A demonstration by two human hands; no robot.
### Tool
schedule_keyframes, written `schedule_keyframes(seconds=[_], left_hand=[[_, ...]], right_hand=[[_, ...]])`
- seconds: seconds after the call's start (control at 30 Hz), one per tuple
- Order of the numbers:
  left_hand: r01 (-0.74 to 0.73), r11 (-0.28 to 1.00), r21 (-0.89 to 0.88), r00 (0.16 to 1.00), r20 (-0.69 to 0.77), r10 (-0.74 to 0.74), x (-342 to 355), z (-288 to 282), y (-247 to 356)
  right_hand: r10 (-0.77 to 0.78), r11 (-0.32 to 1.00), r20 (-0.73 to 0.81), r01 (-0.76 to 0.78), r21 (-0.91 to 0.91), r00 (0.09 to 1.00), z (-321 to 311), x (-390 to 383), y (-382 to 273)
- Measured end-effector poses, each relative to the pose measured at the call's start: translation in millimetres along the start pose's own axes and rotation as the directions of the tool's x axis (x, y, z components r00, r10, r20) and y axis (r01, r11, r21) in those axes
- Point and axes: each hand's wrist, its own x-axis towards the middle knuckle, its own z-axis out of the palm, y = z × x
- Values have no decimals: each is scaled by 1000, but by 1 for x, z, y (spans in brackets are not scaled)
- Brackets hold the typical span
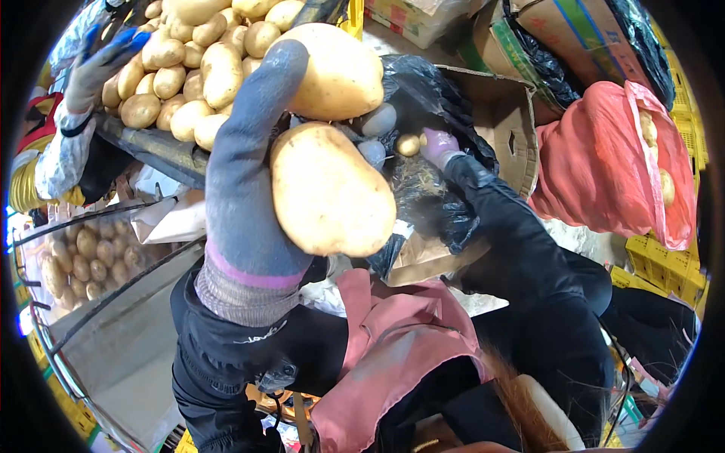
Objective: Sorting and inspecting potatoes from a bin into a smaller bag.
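My left hand, in a grey-blue glove, is closed around large potatoes close to the camera. One big potato lies against the palm side, and another large potato sits above it under a long gloved finger. Blue-grey fingertips show between and beyond the two. Farther off, my right hand in a purple glove pinches a small potato at its fingertips. It is low over a black plastic bag that lines an open cardboard box.
At the upper left, a heap of potatoes lies on a dark-edged surface, with another person's gloved hand beside it. A crate of smaller potatoes stands at the left. A red sack, cartons and yellow crates are at the right.
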Motion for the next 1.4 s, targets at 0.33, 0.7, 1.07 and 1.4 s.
schedule_keyframes(seconds=[0.33, 0.7, 1.07, 1.4], left_hand=[[41, 994, 98, 978, 200, -60, 7, 19, -10], [-184, 943, 278, 899, 436, 47, -17, 27, -28], [-89, 968, -234, 982, 144, 125, 32, -25, -6], [-48, 724, 688, 930, 295, -219, -63, -8, -156]], right_hand=[[-150, 972, 157, 174, -157, 976, -2, -6, -71], [-420, 271, 194, -81, 959, 886, -102, -115, -38], [-379, -292, 261, -383, 876, 888, -231, -289, -54], [-262, 757, -32, 226, 613, 965, -270, -336, -86]])
